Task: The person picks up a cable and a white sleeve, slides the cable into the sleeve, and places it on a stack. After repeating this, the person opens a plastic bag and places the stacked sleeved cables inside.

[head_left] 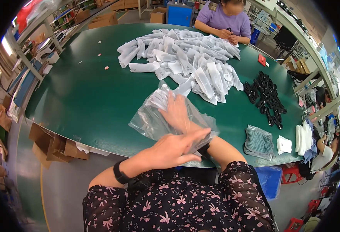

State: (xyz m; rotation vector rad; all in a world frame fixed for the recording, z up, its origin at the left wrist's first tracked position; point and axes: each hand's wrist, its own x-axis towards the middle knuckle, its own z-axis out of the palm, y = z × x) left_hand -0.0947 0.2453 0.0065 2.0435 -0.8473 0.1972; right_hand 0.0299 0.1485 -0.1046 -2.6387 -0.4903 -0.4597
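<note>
A single wide fisheye view, taken from the wearer's head, looks down and forward over the wearer's own chest. Closest to the camera is the floral blouse [181, 197], filling the lower edge. The left hand [170, 150] and right hand [176, 112] appear at close range, around the middle. Beyond them the green table [81, 100] stretches away to its far edge near the top, where a co-worker [232, 25], farther off, is turned toward the camera. The floor [73, 185] shows from above at lower left. Straight edges bow toward a round rim, with black corners outside it
</note>
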